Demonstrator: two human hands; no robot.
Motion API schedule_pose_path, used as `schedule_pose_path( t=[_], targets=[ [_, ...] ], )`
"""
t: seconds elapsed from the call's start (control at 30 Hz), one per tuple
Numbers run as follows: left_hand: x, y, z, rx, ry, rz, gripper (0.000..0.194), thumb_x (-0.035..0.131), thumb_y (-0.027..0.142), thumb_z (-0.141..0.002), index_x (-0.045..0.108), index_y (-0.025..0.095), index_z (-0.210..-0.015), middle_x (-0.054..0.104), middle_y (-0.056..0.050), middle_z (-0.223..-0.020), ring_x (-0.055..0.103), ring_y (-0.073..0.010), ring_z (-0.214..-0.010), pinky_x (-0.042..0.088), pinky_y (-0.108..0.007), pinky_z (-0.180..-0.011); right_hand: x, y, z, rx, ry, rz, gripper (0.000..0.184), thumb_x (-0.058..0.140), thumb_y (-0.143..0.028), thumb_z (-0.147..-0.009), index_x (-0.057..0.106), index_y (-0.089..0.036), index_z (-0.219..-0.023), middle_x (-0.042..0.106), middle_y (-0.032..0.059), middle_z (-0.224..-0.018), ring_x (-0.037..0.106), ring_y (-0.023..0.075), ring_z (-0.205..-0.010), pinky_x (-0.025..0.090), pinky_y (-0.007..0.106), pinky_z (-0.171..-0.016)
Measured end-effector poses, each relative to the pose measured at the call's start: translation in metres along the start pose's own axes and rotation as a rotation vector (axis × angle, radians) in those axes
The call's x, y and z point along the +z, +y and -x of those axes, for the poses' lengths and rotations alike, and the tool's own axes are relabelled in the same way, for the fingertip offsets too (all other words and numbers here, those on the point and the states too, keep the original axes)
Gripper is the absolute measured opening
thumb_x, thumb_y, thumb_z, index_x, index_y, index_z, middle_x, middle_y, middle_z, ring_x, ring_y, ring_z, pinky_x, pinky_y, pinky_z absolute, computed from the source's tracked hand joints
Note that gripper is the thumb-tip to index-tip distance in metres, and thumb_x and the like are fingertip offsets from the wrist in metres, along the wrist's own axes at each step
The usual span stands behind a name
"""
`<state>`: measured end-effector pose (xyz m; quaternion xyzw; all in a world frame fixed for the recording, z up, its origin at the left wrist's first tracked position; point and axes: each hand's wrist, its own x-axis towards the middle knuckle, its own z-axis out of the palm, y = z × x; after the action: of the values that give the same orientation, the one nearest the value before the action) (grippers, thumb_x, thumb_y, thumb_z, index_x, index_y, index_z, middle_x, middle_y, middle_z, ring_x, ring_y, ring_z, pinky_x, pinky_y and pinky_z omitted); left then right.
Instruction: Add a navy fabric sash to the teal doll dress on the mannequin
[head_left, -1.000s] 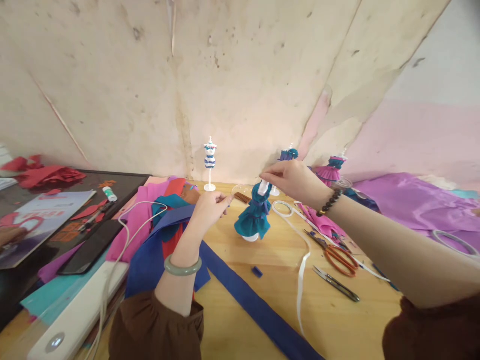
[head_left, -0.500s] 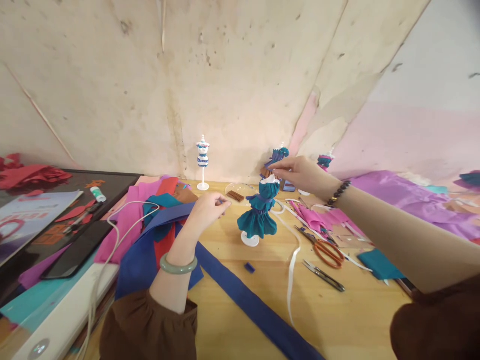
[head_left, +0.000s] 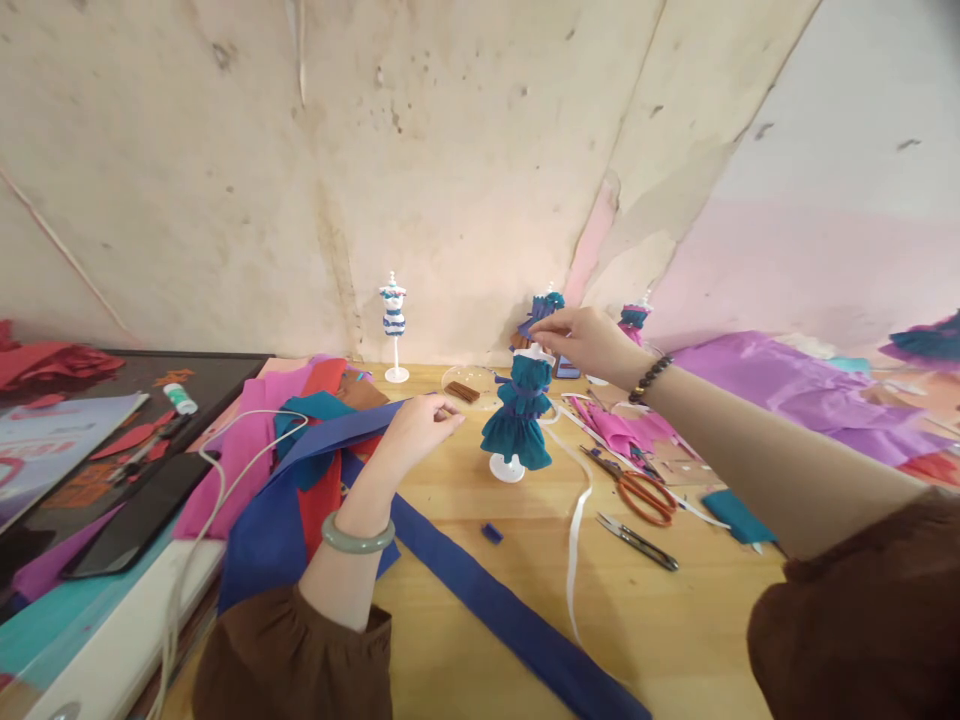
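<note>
A miniature dress form (head_left: pixel 523 410) in a ruffled teal dress stands on its round white base (head_left: pixel 507 468) in the middle of the table. My right hand (head_left: pixel 577 335) is at its top, thumb and fingers closed around the neck, which they hide. Left of the dress, apart from it, my left hand (head_left: pixel 424 425) hovers with fingers curled and tips pinched together; anything between them is too small to make out. Beneath my left wrist lies a heap of blue fabric (head_left: pixel 262 530), with a long blue strip (head_left: pixel 480 590) running toward me.
Orange-handled scissors (head_left: pixel 646 498), thread snips (head_left: pixel 637 542) and a white ribbon (head_left: pixel 574 540) lie to the right. Behind stand a white dress form (head_left: pixel 394 325) and two dressed ones. A clear dish (head_left: pixel 484 380) sits near the wall. A phone (head_left: pixel 142 515) and a cable (head_left: pixel 221 470) are left.
The dress form has turned and stands straighter, its bodice now showing more fully, with my right hand still at its top. My left hand has barely moved. The view has shifted slightly right.
</note>
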<state>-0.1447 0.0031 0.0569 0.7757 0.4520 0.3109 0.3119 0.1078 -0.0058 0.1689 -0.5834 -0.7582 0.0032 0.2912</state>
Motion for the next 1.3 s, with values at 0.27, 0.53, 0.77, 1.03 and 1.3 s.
schedule_pose_path(
  t=[0.27,0.53,0.77,1.03,1.3],
  targets=[
    [0.024,0.014,-0.002,0.078,0.085,0.239,0.021,0.065,0.036,-0.075,0.073,0.018,-0.081,0.072,-0.005,-0.080,0.063,-0.0184,-0.074,0.046,-0.029,-0.068,-0.012,-0.010,0.000,0.037,0.022,-0.114,0.022,0.056,-0.025,-0.081,0.075,-0.015,-0.083,0.068,0.0024,-0.066,0.058,0.0144,-0.059,0.044,0.025,-0.055],
    [0.034,0.032,0.003,-0.095,0.074,0.796,0.032,0.073,0.045,-0.069,0.066,0.015,-0.072,0.055,0.002,-0.061,0.042,-0.0066,-0.051,0.031,-0.022,-0.050,-0.021,-0.038,0.006,0.059,0.044,-0.233,0.020,0.058,-0.025,-0.081,0.075,-0.014,-0.085,0.065,0.0025,-0.063,0.057,0.0130,-0.055,0.044,0.025,-0.052],
    [0.032,0.030,0.000,-0.210,0.012,1.074,0.039,0.080,0.047,-0.060,0.061,0.014,-0.068,0.055,0.002,-0.066,0.044,-0.0057,-0.053,0.030,-0.022,-0.051,-0.017,-0.046,0.008,0.009,0.001,-0.275,0.022,0.058,-0.026,-0.082,0.075,-0.014,-0.087,0.066,0.0027,-0.064,0.055,0.0123,-0.052,0.042,0.026,-0.051],
    [0.030,0.034,0.003,-0.232,-0.083,1.085,0.038,0.084,0.044,-0.054,0.065,0.014,-0.065,0.054,0.002,-0.059,0.044,-0.0074,-0.053,0.028,-0.024,-0.052,-0.017,-0.050,0.009,-0.003,-0.011,-0.231,0.026,0.055,-0.029,-0.083,0.075,-0.014,-0.088,0.068,0.0045,-0.072,0.053,0.0124,-0.056,0.042,0.026,-0.053],
    [0.029,0.034,0.004,-0.242,-0.086,1.023,0.037,0.084,0.043,-0.054,0.064,0.014,-0.063,0.055,0.002,-0.060,0.044,-0.0079,-0.054,0.029,-0.025,-0.054,-0.016,-0.050,0.009,0.017,-0.020,-0.237,0.025,0.054,-0.027,-0.083,0.074,-0.014,-0.086,0.065,0.0029,-0.067,0.050,0.0111,-0.054,0.039,0.025,-0.052]
  ],
)
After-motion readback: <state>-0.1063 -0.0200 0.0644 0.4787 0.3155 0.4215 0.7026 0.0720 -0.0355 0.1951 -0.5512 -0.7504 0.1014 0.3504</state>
